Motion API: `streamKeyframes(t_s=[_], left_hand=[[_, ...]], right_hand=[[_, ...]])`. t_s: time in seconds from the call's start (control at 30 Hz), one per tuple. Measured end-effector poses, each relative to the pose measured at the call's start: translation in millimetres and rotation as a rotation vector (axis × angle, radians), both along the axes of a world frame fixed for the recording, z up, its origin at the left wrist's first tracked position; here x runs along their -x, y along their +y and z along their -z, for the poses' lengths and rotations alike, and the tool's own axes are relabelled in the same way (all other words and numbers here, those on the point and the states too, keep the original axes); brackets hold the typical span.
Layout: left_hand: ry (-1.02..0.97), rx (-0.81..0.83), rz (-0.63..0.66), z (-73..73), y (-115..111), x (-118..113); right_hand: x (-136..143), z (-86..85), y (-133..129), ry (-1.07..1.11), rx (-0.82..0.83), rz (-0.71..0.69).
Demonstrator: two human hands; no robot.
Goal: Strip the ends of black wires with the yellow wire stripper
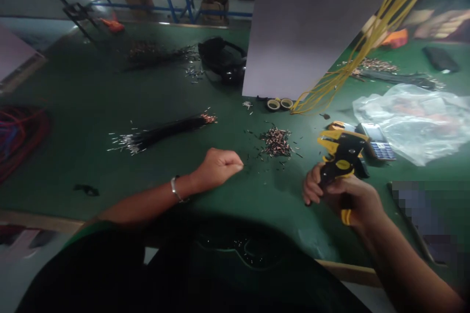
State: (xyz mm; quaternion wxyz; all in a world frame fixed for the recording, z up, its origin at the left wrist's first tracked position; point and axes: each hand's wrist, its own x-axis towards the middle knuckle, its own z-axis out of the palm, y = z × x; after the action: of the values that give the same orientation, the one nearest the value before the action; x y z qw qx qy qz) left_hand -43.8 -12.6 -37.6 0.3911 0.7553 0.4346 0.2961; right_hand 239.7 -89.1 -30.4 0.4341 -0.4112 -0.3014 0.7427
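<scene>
My right hand (348, 195) is wrapped round the handles of a yellow and black wire stripper (345, 154), its jaws up and pointing left. Over the green table, my left hand (218, 168) is closed with thumb and finger pressed together; whatever it may pinch is hidden. Between the hands, slightly farther off, lies a pile of short cut wire ends (276, 142) with coppery tips. A bundle of black wires (169, 129) rests beyond my left hand, its left ends pale and its right ends bare copper.
A keypad phone (380, 142) and a clear plastic bag (414, 117) lie right. Two tape rolls (279, 104) sit below an upright pale panel (293, 29), beside hanging yellow wires (367, 54). Red wire coils (22, 139) lie left. Another person's hand (444, 24) shows far right.
</scene>
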Motion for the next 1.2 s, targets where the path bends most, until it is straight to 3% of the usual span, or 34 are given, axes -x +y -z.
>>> streamKeyframes(t_s=[0.1,0.17,0.33,0.6,0.8,0.9,1.0,1.1,1.2], left_hand=[[-0.004,0.026,-0.033,-0.8,1,-2],[-0.012,0.053,-0.064,-1.7,1,-1],[-0.083,0.202,-0.129,-1.8,1,2],[-0.225,0.409,-0.217,0.2,0,-1],[-0.274,0.473,-0.295,-3.9,3,-4],[-0.302,0.472,-0.307,-3.8,3,-4],[-0.321,0.489,-0.244,-5.5,-3,-4],[-0.277,0.535,-0.045,-8.0,-13,-6],[-0.257,0.53,0.065,-7.9,-23,-9]], right_hand=[[3,4.4,2,-0.014,0.004,-0.205],[13,9.6,2,0.006,-0.019,-0.257],[31,8.8,9,-0.111,-0.062,-0.117],[54,12.0,15,-0.235,-0.103,-0.112],[59,3.3,21,-0.612,-0.17,-0.042],[59,7.1,20,-0.558,-0.204,-0.055],[59,19.4,17,-0.461,-0.216,-0.003],[61,30.5,18,-0.473,-0.214,0.086],[68,34.2,19,-0.51,-0.213,0.08]])
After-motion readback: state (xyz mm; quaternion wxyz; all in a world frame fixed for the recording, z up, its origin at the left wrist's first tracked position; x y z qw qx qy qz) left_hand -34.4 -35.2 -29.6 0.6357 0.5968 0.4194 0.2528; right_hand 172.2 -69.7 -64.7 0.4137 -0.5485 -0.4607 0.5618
